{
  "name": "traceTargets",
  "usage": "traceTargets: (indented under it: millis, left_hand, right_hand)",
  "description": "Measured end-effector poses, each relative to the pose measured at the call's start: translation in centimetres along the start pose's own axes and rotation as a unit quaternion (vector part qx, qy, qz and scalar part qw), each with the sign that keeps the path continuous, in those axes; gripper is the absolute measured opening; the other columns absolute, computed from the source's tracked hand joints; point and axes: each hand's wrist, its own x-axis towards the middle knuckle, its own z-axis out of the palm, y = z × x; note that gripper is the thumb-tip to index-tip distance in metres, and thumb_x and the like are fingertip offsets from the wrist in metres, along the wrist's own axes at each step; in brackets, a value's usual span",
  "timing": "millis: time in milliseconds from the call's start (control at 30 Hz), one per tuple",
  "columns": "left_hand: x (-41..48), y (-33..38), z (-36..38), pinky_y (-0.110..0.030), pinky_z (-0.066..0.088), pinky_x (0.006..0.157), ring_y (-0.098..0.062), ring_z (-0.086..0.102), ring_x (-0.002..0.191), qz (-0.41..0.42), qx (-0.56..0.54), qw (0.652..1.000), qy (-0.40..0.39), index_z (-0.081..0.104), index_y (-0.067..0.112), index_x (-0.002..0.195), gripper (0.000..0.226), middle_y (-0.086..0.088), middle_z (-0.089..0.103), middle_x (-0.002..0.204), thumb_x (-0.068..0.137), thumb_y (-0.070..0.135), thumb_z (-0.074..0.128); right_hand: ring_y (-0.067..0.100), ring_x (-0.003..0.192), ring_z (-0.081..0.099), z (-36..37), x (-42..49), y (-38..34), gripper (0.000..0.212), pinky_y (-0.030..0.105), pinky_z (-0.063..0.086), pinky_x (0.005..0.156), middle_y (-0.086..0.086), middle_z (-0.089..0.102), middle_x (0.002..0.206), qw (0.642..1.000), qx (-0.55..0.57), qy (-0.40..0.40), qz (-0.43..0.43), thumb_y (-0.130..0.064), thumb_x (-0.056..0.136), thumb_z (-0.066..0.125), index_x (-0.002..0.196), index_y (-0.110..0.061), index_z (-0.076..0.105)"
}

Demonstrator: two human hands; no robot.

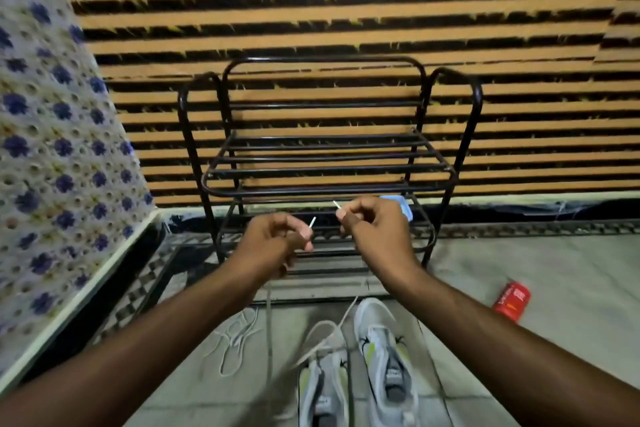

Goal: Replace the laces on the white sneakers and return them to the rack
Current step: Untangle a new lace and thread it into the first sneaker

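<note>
Two bare hands are raised side by side in front of a black metal rack [329,166], each holding one end of a white lace [268,322]. At the far left hangs a patterned cloth [52,149] with blue flowers. On the tiled floor [554,322] just right of it, a spare lace [235,340] lies in loose loops.

The left hand [273,239] has its fingers [304,237] curled, thumb and forefinger pinching the lace just below its stiff tip, which sticks up toward the right. The right hand [374,229], slightly higher and near the left without touching it, pinches the other tip the same way, pointing up and left.

From both hands the lace drops toward two white sneakers with grey and yellow-green trim. These stand side by side on the floor, toes toward the rack. The strands seem to run to the left sneaker [323,388] rather than the right sneaker [384,357], though blur hides exactly where.

A light blue object [403,204] sits on a lower rack shelf behind the right hand. Farther right, a red can [512,300] lies on its side on the floor.
</note>
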Motion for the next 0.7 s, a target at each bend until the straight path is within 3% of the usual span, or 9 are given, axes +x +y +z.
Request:
traceTargets:
  millis: [133, 233, 300, 400, 467, 567, 700]
  left_hand:
    - [1.5, -7.1, 0.9, -0.019, 0.033, 0.042, -0.009, 0.046, 0.049, -0.054, 0.006, 0.999, 0.008, 0.064, 0.009, 0.101, 0.002, -0.006, 0.074, 0.074, 0.100, 0.010, 0.065]
    - [1.7, -11.3, 1.6, -0.019, 0.037, 0.044, -0.001, 0.052, 0.043, -0.068, 0.028, 0.997, 0.007, 0.061, 0.006, 0.092, 0.010, -0.005, 0.069, 0.067, 0.097, -0.003, 0.063]
    - [1.9, -14.4, 1.8, -0.018, 0.045, 0.053, 0.000, 0.056, 0.048, -0.061, 0.064, 0.996, -0.028, 0.069, 0.011, 0.083, 0.016, -0.009, 0.066, 0.069, 0.087, -0.004, 0.070]
    - [2.1, -18.8, 1.7, -0.038, 0.054, 0.066, -0.014, 0.065, 0.066, -0.079, 0.168, 0.981, -0.062, 0.074, 0.030, 0.068, 0.019, -0.005, 0.072, 0.074, 0.071, 0.013, 0.067]
    - [2.0, -20.8, 1.8, -0.032, 0.054, 0.068, -0.003, 0.066, 0.068, -0.090, 0.231, 0.966, -0.072, 0.074, 0.025, 0.074, 0.021, 0.002, 0.072, 0.074, 0.078, 0.005, 0.069]
    - [1.7, -22.1, 2.2, -0.010, 0.042, 0.063, 0.011, 0.060, 0.063, -0.092, 0.254, 0.960, -0.076, 0.070, 0.013, 0.077, 0.029, 0.008, 0.067, 0.071, 0.082, -0.014, 0.061]
    - [1.7, -23.7, 1.9, -0.016, 0.042, 0.069, 0.006, 0.060, 0.067, -0.086, 0.290, 0.952, -0.040, 0.067, 0.026, 0.070, 0.028, 0.013, 0.069, 0.069, 0.083, 0.001, 0.065]
  right_hand:
    - [0.017, 0.064, 0.067, 1.8, -2.2, 5.6, 0.015, 0.030, 0.051, 0.060, 0.006, 0.069, 0.069, 0.999, -0.023, -0.020, 0.039, -0.012, 0.094, 0.064, 0.091, -0.026, 0.068]
    - [0.019, 0.070, 0.067, 2.8, -4.1, 9.2, 0.029, 0.029, 0.052, 0.065, 0.004, 0.070, 0.076, 0.995, -0.044, -0.070, 0.057, -0.004, 0.095, 0.057, 0.108, -0.029, 0.065]
    - [0.017, 0.072, 0.067, 3.6, -5.1, 11.7, 0.035, 0.026, 0.051, 0.069, -0.005, 0.069, 0.076, 0.989, -0.082, -0.108, 0.054, 0.004, 0.090, 0.051, 0.104, -0.023, 0.069]
    - [0.013, 0.085, 0.068, 4.9, -6.2, 15.4, 0.033, 0.013, 0.046, 0.078, -0.010, 0.069, 0.081, 0.971, -0.146, -0.180, 0.056, 0.006, 0.078, 0.051, 0.087, -0.016, 0.075]
    - [0.015, 0.091, 0.067, 6.0, -6.6, 18.1, 0.022, 0.003, 0.039, 0.079, -0.005, 0.067, 0.088, 0.945, -0.211, -0.242, 0.065, -0.006, 0.078, 0.060, 0.090, -0.016, 0.075]
    - [0.018, 0.099, 0.065, 6.8, -7.1, 20.2, 0.022, 0.020, 0.048, 0.086, -0.001, 0.069, 0.098, 0.891, -0.284, -0.346, 0.069, -0.027, 0.075, 0.068, 0.096, -0.021, 0.070]
    - [0.025, 0.105, 0.058, 7.6, -7.6, 20.7, 0.019, 0.031, 0.047, 0.086, 0.006, 0.067, 0.102, 0.867, -0.320, -0.381, 0.038, -0.018, 0.081, 0.067, 0.101, -0.018, 0.066]
